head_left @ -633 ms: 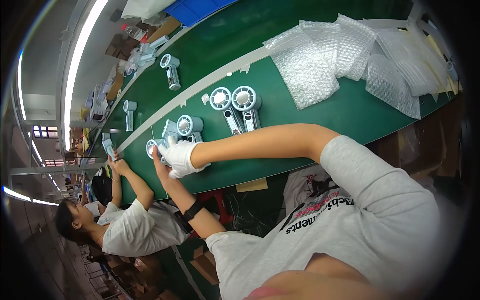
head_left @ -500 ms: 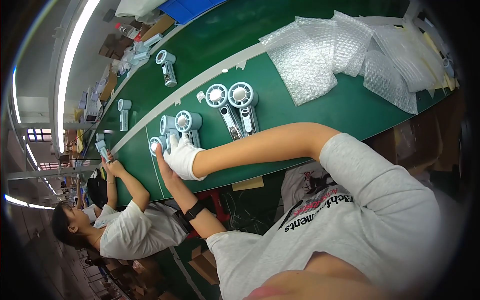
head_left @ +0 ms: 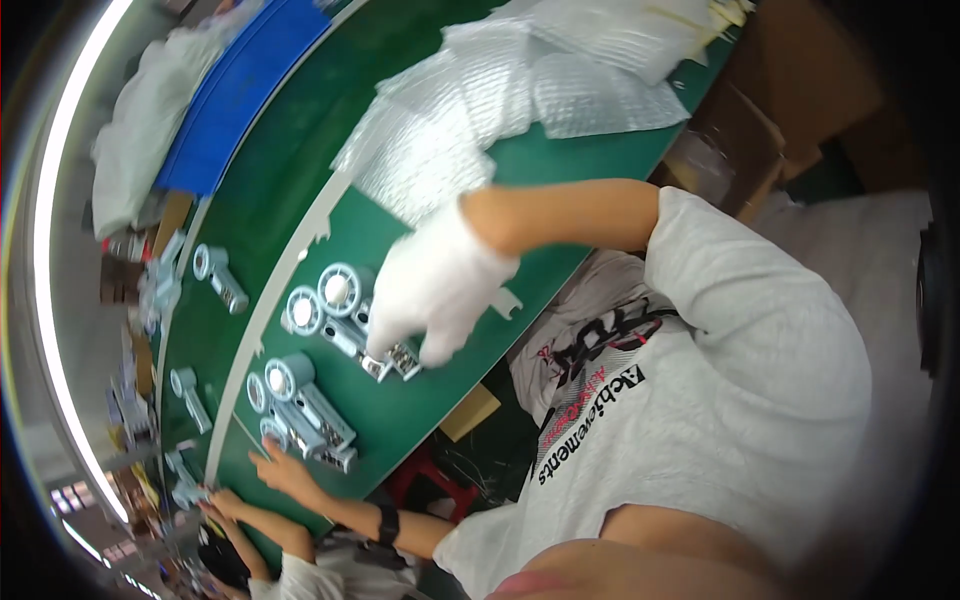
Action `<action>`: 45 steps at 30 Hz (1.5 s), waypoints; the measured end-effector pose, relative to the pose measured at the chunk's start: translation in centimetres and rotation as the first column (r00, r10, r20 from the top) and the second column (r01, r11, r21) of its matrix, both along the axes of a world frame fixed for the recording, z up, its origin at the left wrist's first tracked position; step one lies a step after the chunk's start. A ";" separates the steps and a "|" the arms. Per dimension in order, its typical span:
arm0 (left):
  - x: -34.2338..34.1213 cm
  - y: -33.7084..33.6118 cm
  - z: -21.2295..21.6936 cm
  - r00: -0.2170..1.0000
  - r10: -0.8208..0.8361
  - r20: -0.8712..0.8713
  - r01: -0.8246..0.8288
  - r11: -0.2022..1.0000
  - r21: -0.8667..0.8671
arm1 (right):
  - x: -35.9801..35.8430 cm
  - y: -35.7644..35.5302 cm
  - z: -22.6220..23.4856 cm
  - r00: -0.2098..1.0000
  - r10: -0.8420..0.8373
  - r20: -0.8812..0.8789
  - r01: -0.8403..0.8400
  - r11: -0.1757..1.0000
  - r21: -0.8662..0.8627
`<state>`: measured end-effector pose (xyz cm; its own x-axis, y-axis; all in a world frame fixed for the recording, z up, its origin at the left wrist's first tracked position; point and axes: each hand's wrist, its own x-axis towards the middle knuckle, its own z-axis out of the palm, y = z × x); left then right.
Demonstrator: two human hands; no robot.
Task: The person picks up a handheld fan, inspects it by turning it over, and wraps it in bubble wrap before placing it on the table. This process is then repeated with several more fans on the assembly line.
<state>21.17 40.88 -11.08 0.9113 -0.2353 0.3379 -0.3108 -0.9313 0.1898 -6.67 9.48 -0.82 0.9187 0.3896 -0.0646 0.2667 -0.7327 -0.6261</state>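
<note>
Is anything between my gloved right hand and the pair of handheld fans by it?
Nothing visible stands between the gloved right hand and the pair of handheld fans; the hand partly covers them in this view, but actual contact is unclear.

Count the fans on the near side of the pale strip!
5: two fans by the gloved right hand, three fans beside the bare left hand. Another could be hidden behind a hand.
</note>
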 end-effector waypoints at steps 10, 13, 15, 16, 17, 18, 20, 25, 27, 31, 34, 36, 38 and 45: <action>-22.0 -16.8 6.6 0.386 -0.895 -0.223 0.878 0.431 -0.209 | -23.7 -11.2 -5.9 -0.305 -0.934 0.184 0.934 -0.256 0.249; -24.4 -22.8 4.0 0.395 -0.882 -0.256 0.915 0.403 0.024 | -23.8 -10.2 -8.4 -0.081 -0.873 0.481 0.974 0.033 0.224; -23.1 -25.1 3.6 0.527 -0.798 -0.290 0.840 0.541 0.040 | -20.2 -11.1 -11.2 0.013 -0.751 0.660 0.994 0.080 0.071; -22.0 -26.5 3.1 0.629 -0.708 -0.320 0.759 0.649 0.056 | -18.8 -11.3 -12.8 0.070 -0.701 0.710 0.996 0.084 -0.015; -22.3 -30.1 1.3 0.648 -0.670 -0.361 0.729 0.684 0.039 | -20.8 -11.5 -14.2 0.084 -0.654 0.752 0.994 0.000 -0.112; -21.1 -31.7 0.7 0.721 -0.577 -0.385 0.640 0.767 0.048 | -21.0 -11.8 -13.9 0.078 -0.657 0.750 0.995 0.007 -0.097; -17.9 -34.7 -1.3 0.685 -0.521 -0.509 0.583 0.811 -0.046 | -21.9 -12.7 -11.5 -0.022 -0.904 0.427 0.954 0.108 0.278; -16.1 -39.2 -1.8 0.666 -0.576 -0.474 0.665 0.746 0.028 | -25.8 -15.3 -3.8 0.151 -0.988 0.027 0.421 0.089 0.903; -16.3 -41.3 -2.1 0.567 -0.695 -0.442 0.754 0.654 -0.061 | -28.5 -18.4 -2.8 -0.235 -0.911 0.338 0.645 0.114 0.756; -19.3 -43.3 -1.5 0.530 -0.745 -0.405 0.817 0.577 0.008 | -31.0 -23.7 0.3 -0.543 -0.447 0.711 0.840 -0.306 0.449; -22.5 -43.5 -0.6 0.538 -0.737 -0.409 0.811 0.584 0.014 | -30.6 -28.2 0.5 -0.527 -0.282 0.801 0.824 -0.400 0.401; -25.2 -43.3 0.1 0.543 -0.733 -0.410 0.809 0.588 0.020 | -30.2 -31.1 -0.5 -0.536 -0.357 0.765 0.823 -0.421 0.381; -27.9 -42.8 1.0 0.539 -0.727 -0.425 0.808 0.589 0.019 | -30.0 -34.2 -2.0 -0.402 -0.558 0.727 0.879 -0.457 0.135; -29.9 -41.0 3.1 0.444 -0.813 -0.377 0.853 0.512 -0.100 | -30.2 -42.2 -8.6 0.026 -0.898 0.440 0.971 -0.082 -0.225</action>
<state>-8.73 -0.09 -8.03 0.2963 -0.9551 -0.0090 -0.8805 -0.2768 0.3848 -36.87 -32.73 -9.42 0.3867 -0.8847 0.2605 -0.8536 -0.4502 -0.2620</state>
